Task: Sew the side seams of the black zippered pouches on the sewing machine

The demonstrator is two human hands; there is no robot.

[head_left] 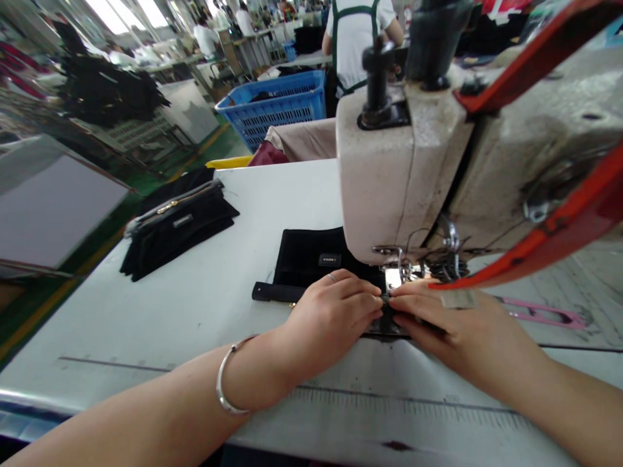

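This was a garment factory floor: an industrial sewing machine (pixel 403 168) stood on a long white bench (pixel 170 324), stacked black pouches (pixel 178 224) waited nearby, a blue crate (pixel 280 107) sat behind, and other workers (pixel 357 39) lined further benches.

needle hidden behind fingers (pixel 370 301), label (pixel 329 260) unreadable

Over on the left of the white table (pixel 146 311) sits a stack of finished black pouches (pixel 178 224), zipper glinting. Pink thread snips (pixel 545 314) lie off to the right. Behind, a blue plastic basket (pixel 280 107) with dark fabric inside, and a person in a white shirt (pixel 357 39) working further back.
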